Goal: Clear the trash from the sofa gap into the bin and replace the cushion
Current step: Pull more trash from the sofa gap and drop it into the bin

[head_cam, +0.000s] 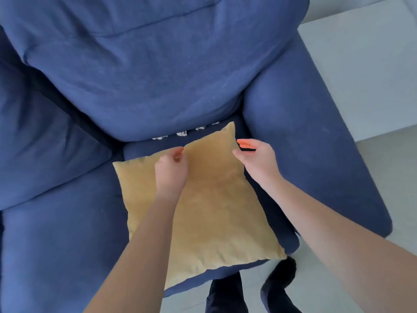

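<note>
A mustard-yellow cushion (203, 206) lies flat on the seat of the blue sofa (158, 86). My left hand (172, 170) pinches the cushion's far edge near the middle. Over the cushion's far right edge hovers my right hand (256, 158), fingers spread, nothing in it. Several crumpled white bits of trash (182, 133) show in the gap between the seat and the backrest, just beyond the cushion. No bin is in view.
The sofa's right armrest (304, 132) runs close beside my right hand. Another blue seat cushion (45, 143) lies at the left. Pale floor (372, 86) spreads to the right, and my dark-clad feet (277, 288) stand at the seat's front edge.
</note>
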### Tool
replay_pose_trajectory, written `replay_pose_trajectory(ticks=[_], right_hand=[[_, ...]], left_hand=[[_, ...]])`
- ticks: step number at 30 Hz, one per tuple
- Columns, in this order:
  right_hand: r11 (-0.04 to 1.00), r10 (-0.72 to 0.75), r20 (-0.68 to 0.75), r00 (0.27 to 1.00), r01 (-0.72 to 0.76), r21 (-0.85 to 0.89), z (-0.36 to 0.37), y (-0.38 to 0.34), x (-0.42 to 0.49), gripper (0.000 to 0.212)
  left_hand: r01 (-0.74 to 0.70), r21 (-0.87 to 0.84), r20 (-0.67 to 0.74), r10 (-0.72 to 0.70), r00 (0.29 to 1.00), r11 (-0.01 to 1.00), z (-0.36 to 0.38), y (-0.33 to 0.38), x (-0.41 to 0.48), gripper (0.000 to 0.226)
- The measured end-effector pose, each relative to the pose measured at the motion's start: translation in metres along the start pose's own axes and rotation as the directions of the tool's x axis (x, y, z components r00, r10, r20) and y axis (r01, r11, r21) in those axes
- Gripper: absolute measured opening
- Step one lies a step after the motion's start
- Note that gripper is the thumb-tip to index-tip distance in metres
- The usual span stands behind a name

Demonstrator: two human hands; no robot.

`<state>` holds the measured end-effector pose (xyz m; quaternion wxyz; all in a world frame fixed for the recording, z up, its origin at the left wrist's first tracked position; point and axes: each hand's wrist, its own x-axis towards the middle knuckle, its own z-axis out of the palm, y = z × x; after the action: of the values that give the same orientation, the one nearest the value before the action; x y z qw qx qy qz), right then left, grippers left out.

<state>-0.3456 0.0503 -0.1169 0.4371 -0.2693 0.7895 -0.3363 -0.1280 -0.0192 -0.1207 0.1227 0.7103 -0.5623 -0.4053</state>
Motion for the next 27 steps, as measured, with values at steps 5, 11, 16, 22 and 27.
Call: replay_pose_trajectory(ticks=[5,11,16,22,27], right_hand=[[0.995,-0.005,0.045,0.999,0.01,-0.1,0.089,-0.024,0.046,0.042],[0.987,0.034,0.008,0.999,-0.032,-0.157,0.174,-0.045,0.104,0.024],[0.969,0.164,-0.045,0.985,-0.169,-0.177,0.23,-0.035,0.143,0.034],[0.956,0.215,-0.138,0.967,-0.238,-0.174,0.28,-0.023,0.164,0.029],[0.96,0.117,-0.197,0.974,-0.161,-0.229,0.3,-0.004,0.17,0.026]], left_hand=[[0.069,-0.023,-0.04,-0.07,0.997,0.997,-0.028,-0.038,0.064,0.038],[0.161,-0.066,-0.055,-0.165,0.985,0.985,-0.031,-0.074,0.127,0.038],[0.211,-0.095,-0.067,-0.218,0.974,0.973,-0.017,-0.096,0.169,0.035],[0.221,-0.108,-0.124,-0.233,0.964,0.969,0.01,-0.111,0.208,0.019],[0.281,-0.151,-0.172,-0.305,0.937,0.948,0.031,-0.128,0.231,0.038]])
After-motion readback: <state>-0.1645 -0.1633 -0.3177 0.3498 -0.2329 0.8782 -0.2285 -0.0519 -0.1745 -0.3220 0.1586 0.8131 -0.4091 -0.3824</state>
